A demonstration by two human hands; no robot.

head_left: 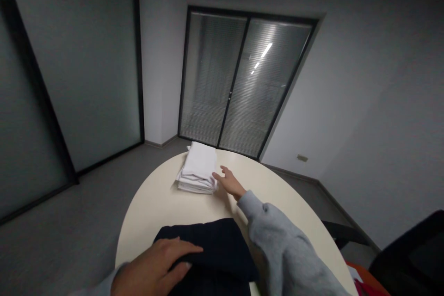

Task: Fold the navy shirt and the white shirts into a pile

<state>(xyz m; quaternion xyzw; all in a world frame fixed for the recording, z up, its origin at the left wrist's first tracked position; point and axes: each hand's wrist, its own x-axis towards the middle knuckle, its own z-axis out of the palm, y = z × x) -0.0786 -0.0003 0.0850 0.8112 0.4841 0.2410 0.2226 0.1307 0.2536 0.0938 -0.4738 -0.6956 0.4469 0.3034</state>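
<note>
A dark navy folded cloth lies at the near side of the round table. Over its left part rests my left hand, fingers stretched out and thumb apart. My right hand reaches forward with its fingers spread, at the right side of a stack of folded white cloths. Whether the fingertips touch the stack I cannot tell. A grey sleeve covers my right arm and hides part of the table beside the navy cloth.
The cream round table has its far edge just behind the white stack. A black chair stands at the lower right, near red and orange items. Beyond are a glazed double door and frosted panels at left.
</note>
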